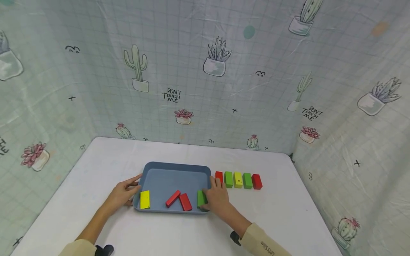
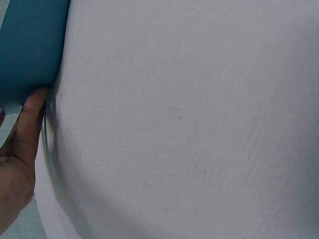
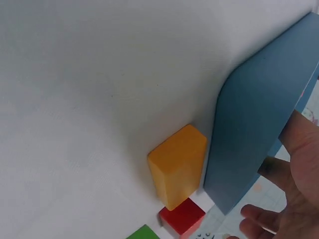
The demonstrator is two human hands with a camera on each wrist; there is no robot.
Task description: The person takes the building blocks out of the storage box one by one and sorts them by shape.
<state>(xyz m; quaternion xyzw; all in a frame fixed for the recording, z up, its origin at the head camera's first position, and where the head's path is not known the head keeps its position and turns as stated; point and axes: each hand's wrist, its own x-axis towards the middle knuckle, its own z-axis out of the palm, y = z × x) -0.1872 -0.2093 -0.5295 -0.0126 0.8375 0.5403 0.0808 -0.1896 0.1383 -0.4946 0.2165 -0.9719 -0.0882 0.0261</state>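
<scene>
A blue-grey tray [image 1: 176, 177] lies on the table. Inside it are a yellow block [image 1: 145, 200] at the left, two red blocks [image 1: 185, 202] near the front side and a green block [image 1: 200, 199] at the right. My left hand [image 1: 121, 193] touches the tray's left side, its fingers fairly straight against the outer wall [image 2: 32, 50]. Reaching over the right rim, my right hand [image 1: 218, 199] pinches the green block between thumb and finger, partly covering it. In the right wrist view, the rim hides that grip.
Right of the tray stands a row of blocks: red [image 1: 219, 175], green [image 1: 228, 179], yellow [image 1: 238, 180], green [image 1: 247, 180] and red [image 1: 257, 181]. An orange block [image 3: 179, 164] sits beside the tray's right wall. A patterned curtain [image 1: 205, 99] surrounds the white table [image 1: 272, 220].
</scene>
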